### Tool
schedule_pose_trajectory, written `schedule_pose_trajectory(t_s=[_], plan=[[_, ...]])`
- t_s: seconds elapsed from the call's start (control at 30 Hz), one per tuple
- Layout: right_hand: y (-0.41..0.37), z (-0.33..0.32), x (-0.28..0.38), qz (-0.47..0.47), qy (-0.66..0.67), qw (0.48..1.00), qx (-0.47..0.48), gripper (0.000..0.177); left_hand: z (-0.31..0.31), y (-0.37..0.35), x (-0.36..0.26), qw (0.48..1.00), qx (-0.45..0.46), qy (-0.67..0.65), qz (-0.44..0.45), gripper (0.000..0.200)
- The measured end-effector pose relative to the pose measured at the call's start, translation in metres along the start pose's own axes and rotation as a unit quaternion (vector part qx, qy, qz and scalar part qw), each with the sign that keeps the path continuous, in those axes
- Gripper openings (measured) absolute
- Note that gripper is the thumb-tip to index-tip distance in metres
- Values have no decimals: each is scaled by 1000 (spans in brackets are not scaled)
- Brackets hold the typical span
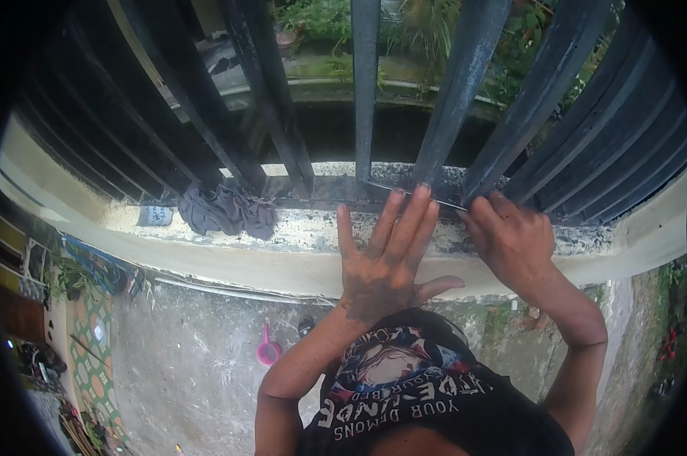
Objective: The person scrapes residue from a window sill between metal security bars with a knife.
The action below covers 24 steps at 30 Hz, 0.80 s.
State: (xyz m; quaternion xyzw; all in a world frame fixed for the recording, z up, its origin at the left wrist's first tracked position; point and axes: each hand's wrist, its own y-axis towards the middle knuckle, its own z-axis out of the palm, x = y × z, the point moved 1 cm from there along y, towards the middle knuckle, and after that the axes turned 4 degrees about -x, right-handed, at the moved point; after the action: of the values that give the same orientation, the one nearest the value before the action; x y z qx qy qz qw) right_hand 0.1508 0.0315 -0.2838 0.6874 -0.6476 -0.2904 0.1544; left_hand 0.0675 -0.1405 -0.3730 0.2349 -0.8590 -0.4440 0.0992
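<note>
Dark metal bars (364, 99) stand upright on a worn white ledge (305, 232). My left hand (385, 258) lies flat near the foot of the bars, fingers spread, its fingertips by a thin metal tool (415, 193). Curled round the right end of that tool is my right hand (510, 232); the tool's far end reaches the base of a middle bar. What my right fingers cover of the tool is hidden. A crumpled grey cloth (225, 211) rests on the ledge to the left, beside a small pale blue container (155, 216).
Below the ledge is a concrete floor (191, 365) with a pink dipper (267, 349) on it. A white pipe (241, 290) runs along the wall's foot. Green plants (313, 23) grow beyond the bars. Patterned tiles (100, 334) lie at the left.
</note>
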Motion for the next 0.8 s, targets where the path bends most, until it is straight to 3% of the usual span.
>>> schedule_pose_trajectory(t_s=[0.8], plan=[[-16,23,-2,-4,77,997,-25,19,1,-13,-1,999,35,18,7,125]])
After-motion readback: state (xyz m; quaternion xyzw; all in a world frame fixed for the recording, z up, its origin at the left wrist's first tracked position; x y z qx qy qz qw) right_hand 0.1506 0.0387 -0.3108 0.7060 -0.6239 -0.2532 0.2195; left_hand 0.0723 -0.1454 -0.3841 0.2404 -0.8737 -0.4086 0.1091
